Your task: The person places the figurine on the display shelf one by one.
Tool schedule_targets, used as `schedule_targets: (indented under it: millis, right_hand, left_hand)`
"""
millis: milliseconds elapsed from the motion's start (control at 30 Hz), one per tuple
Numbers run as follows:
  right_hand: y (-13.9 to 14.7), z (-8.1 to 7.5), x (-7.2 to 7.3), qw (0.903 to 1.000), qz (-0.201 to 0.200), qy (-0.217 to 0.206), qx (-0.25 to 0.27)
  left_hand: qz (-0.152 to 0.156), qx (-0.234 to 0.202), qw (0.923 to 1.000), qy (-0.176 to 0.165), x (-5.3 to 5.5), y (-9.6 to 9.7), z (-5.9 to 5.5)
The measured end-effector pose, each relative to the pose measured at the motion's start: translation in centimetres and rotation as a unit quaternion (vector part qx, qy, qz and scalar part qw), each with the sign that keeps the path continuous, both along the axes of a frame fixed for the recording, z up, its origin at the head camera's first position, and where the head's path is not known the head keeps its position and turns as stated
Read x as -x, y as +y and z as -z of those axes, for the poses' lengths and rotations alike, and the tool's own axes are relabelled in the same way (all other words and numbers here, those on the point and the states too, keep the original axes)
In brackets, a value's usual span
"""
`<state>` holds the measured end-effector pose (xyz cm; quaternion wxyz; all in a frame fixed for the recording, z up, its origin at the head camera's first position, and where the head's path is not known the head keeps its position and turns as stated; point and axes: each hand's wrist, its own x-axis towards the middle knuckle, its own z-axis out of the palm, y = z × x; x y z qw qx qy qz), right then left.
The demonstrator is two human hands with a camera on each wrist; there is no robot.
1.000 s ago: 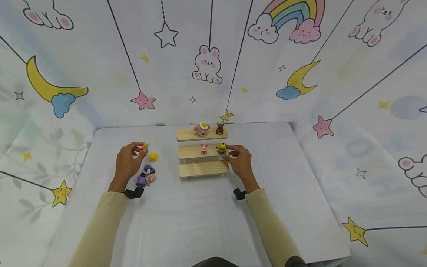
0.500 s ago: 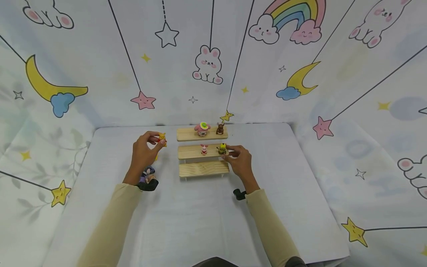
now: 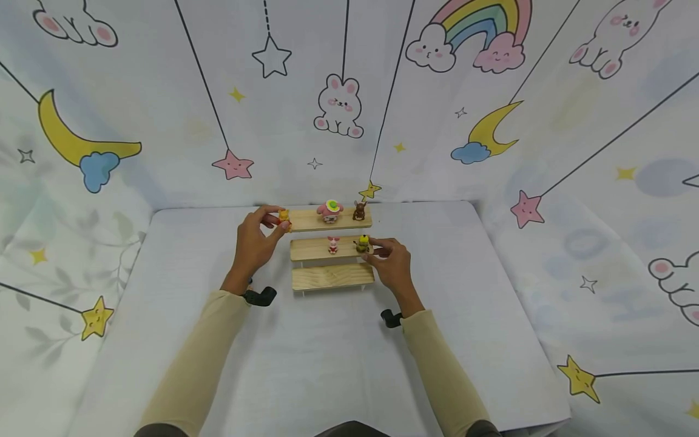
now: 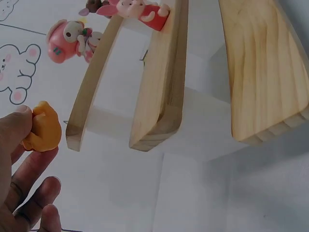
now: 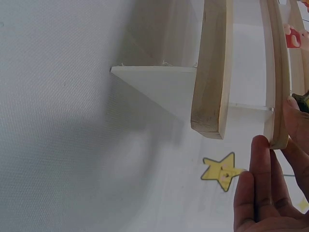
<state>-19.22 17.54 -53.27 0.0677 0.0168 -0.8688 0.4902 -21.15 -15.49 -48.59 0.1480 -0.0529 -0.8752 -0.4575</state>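
My left hand (image 3: 256,238) pinches a yellow bear figurine (image 3: 284,217) in red between thumb and fingers, at the left end of the back shelf (image 3: 303,221). In the left wrist view, the orange-yellow figurine (image 4: 44,128) appears beside that shelf's end, the other fingers loosely bent below. At the right end of the middle shelf (image 3: 311,249), my right hand (image 3: 394,265) holds its thumb and index finger at a green figurine with a yellow top (image 3: 363,243). The right wrist view shows its thumb against the dark, mostly cut-off figurine, other fingertips right at the shelf's end (image 5: 279,137).
A pink figurine (image 3: 330,210) and a brown one (image 3: 358,210) stand on the back shelf. A small pink pig figurine (image 3: 333,244) stands on the middle shelf, above the bare front shelf (image 3: 333,277). My left forearm (image 3: 188,364) covers the table's left side. A patterned cloth (image 3: 180,115) hangs behind.
My left hand has carried the yellow bear figurine rightward and back, from the left of the table to the back shelf's left end. My right hand has stayed in place.
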Motion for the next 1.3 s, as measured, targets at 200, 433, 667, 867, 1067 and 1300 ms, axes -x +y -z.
schedule_targets:
  millis: [200, 433, 667, 867, 1067, 1300]
  right_hand:
    - [0.0, -0.1, -0.1, 1.0000, 0.001, -0.002, 0.000]
    - [0.0, -0.2, -0.1, 1.0000, 0.001, -0.003, 0.000]
    - [-0.1, -0.3, -0.1, 1.0000, 0.002, -0.008, 0.004]
    - [-0.1, -0.4, -0.1, 0.9999, 0.000, -0.010, 0.008]
    - [0.0, -0.3, -0.1, 1.0000, 0.001, -0.004, 0.008]
    - [0.0, -0.4, -0.1, 0.9999, 0.003, -0.004, 0.013]
  left_hand:
    - [-0.010, -0.005, 0.9997, 0.022, 0.7, 1.3, -0.4]
    - [-0.006, -0.001, 0.9994, 0.033, 1.3, 2.3, -0.7]
    - [0.000, -0.002, 0.9995, 0.033, 1.7, 2.8, -0.5]
    - [-0.004, 0.013, 0.9996, 0.024, 1.9, 3.1, -0.1]
    - [-0.004, 0.022, 0.9996, 0.019, 1.9, 3.2, -0.1]
    - [-0.008, 0.018, 0.9998, 0.010, 1.9, 3.4, 0.1]
